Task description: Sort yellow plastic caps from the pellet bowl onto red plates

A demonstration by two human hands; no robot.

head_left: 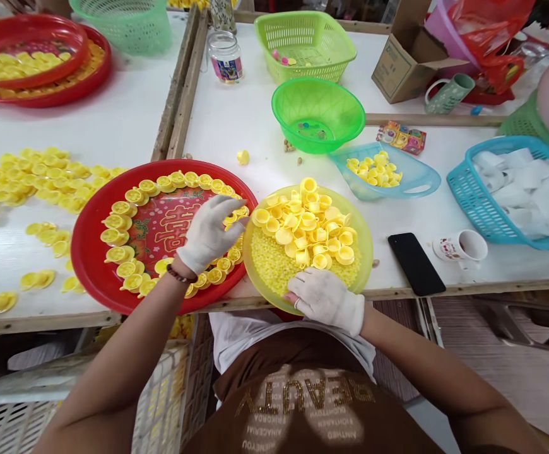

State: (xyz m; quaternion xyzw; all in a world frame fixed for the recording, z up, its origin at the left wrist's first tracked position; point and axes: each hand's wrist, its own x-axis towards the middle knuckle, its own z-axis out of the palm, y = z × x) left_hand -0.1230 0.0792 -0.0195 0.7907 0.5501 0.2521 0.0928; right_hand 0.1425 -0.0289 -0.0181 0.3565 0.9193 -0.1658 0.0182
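My left hand (214, 230), in a white glove, is over the right side of a round red tray (88, 252). Its thumb and fingers are apart, with nothing visible between them. Small yellow plastic cups (125, 208) line the tray in a ring around its printed middle. My right hand (324, 297), also gloved, is at the near edge of a yellow bowl (366, 233). Its fingers curl down at the small yellow beads (269, 255); whatever they hold is hidden. A heap of loose yellow cups (310, 221) lies on the beads just beyond that hand.
More yellow cups (42, 173) are scattered at left, below stacked red trays (94, 88). Behind the bowl stand a green bowl (319, 129), a green basket (305, 31) and a blue scoop-shaped tray (419, 170). A phone (416, 263), a mug (461, 246) and a blue basket (487, 217) are at right.
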